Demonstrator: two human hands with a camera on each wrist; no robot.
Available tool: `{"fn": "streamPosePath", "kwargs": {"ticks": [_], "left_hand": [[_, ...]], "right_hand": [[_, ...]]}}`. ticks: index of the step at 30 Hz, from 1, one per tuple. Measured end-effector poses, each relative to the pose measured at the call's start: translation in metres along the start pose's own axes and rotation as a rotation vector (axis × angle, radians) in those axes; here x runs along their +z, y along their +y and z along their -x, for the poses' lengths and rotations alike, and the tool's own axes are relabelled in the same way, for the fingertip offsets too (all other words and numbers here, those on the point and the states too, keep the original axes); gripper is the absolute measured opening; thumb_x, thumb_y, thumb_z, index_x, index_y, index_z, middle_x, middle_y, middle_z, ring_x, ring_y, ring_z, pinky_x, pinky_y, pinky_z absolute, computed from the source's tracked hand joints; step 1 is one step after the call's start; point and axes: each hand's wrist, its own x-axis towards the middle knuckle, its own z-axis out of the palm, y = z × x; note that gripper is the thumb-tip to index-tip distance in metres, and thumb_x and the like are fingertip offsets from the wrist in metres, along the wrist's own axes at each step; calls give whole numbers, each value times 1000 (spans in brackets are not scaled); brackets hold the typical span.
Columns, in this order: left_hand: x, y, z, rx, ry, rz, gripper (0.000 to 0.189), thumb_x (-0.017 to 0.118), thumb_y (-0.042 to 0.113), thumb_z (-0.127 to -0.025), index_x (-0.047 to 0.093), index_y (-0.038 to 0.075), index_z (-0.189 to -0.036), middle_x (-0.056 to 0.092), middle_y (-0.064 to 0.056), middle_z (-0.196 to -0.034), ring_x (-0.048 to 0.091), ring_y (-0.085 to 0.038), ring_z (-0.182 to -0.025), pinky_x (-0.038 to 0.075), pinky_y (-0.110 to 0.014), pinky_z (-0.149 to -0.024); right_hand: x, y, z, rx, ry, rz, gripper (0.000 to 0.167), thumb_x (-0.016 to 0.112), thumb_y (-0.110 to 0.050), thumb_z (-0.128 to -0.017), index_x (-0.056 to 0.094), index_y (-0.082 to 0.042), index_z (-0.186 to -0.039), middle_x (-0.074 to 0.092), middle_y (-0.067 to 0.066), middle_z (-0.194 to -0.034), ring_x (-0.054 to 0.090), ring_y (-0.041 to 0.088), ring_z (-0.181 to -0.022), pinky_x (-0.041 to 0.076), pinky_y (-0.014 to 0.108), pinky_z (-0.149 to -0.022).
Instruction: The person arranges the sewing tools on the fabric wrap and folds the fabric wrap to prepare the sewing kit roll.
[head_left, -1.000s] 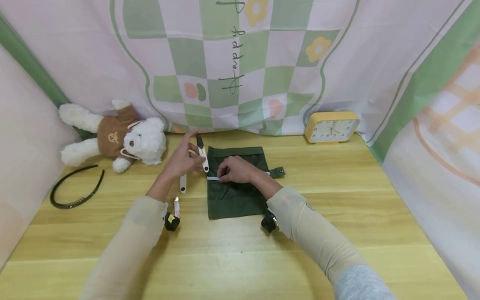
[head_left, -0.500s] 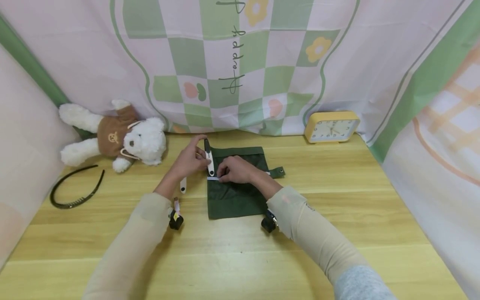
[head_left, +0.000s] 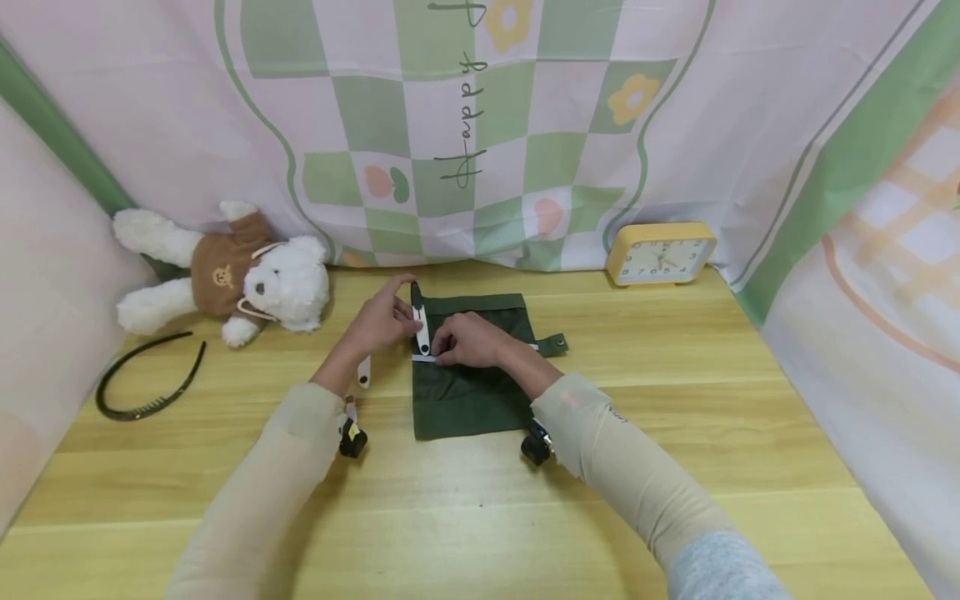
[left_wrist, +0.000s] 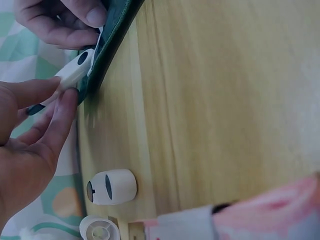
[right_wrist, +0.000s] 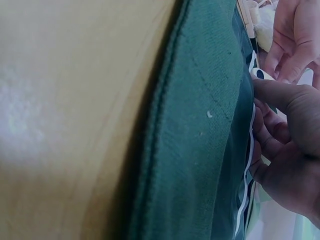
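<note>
My left hand [head_left: 381, 322] pinches a slim white rod [head_left: 422, 332] with a black far end, fingertips closed to its width, over the far left of a dark-green cloth pouch [head_left: 465, 410]. My right hand [head_left: 477, 340], fingers curled, pinches the pouch's narrow white trim [head_left: 423, 358] beside the rod.

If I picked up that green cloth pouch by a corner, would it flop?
Probably: the green pouch looks like soft fabric, with creases showing across its middle. It likely wouldn't roll if pushed, as it lies flat on the table.
</note>
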Motion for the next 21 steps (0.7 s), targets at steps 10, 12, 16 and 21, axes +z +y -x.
{"fn": "streamPosePath", "kwargs": {"ticks": [10,12,16,21], "left_hand": [[0,0,-2,-12,-8,-29,77,70,6,-95,28,12,-159,62,-18,-111,64,-32,-99,54,-44,-79],[0,0,-3,-15,-1,-34,77,70,6,-95,28,12,-159,61,-18,-112,64,-31,-99,54,-44,-80],[0,0,-2,-17,-16,-26,77,69,7,-95,28,12,-160,61,-18,-113,64,-31,-100,54,-44,-80],[0,0,-2,-19,-37,-29,76,69,6,-96,28,12,-159,61,-19,-115,63,-32,-100,54,-44,-79]], "right_hand": [[2,-5,-4,53,-5,-41,4,75,-14,-94,78,-11,-92,71,-2,-88,64,11,-81,52,28,-76],[2,-5,-4,72,-14,-59,4,75,-13,-94,77,-11,-91,70,-3,-87,63,11,-80,51,28,-74],[2,-6,-4,97,-27,-82,5,73,-13,-95,75,-11,-91,69,-2,-86,62,13,-78,50,28,-73],[3,-6,-5,89,-24,-79,7,72,-12,-96,73,-11,-90,68,-1,-86,61,14,-78,50,28,-73]]}}
